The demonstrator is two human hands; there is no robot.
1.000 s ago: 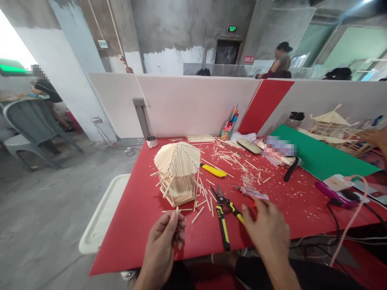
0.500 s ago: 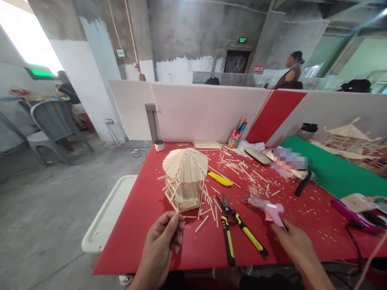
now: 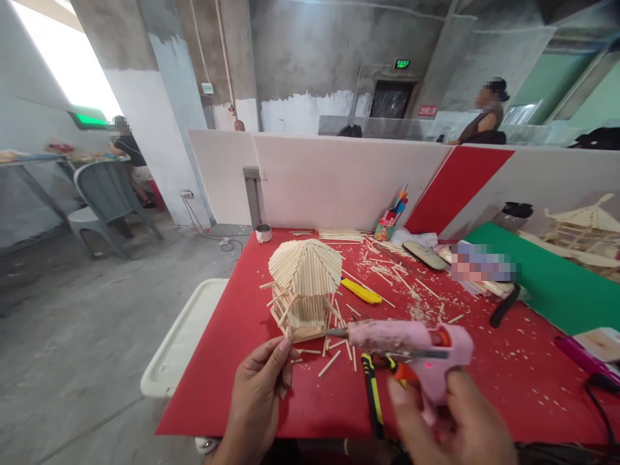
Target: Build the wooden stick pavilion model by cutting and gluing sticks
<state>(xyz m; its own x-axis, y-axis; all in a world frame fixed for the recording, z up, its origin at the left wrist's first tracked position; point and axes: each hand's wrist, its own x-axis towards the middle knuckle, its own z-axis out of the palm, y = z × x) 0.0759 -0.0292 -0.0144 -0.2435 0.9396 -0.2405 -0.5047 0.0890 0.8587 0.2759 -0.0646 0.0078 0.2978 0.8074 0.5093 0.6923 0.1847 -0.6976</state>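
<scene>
My right hand [image 3: 450, 420] is wrapped around the handle of a pink hot glue gun [image 3: 402, 339], raised over the table with its nozzle pointing left. That nozzle is close to the base of a small pavilion model [image 3: 305, 268] built from thin wooden sticks, with a pointed, many-sided roof. At the model's front left, my left hand [image 3: 264, 381] is closed, thumb and forefinger pinching a small wooden stick [image 3: 289, 332], mostly hidden by the fingers. Black-and-yellow cutters [image 3: 372, 394] lie partly covered by the glue gun.
Loose sticks [image 3: 329, 363] and shavings are scattered over the red table [image 3: 208, 394]. Behind the model lie a yellow utility knife [image 3: 361, 291], a tape roll [image 3: 263, 233] and a pen cup [image 3: 384, 228]. A white partition [image 3: 339, 181] borders the back; a green board [image 3: 557, 278] is at right.
My right hand has lifted the glue gun off to the left and closer to the model, now over the cutters. My left hand keeps its pinch by the model. The view has shifted slightly.
</scene>
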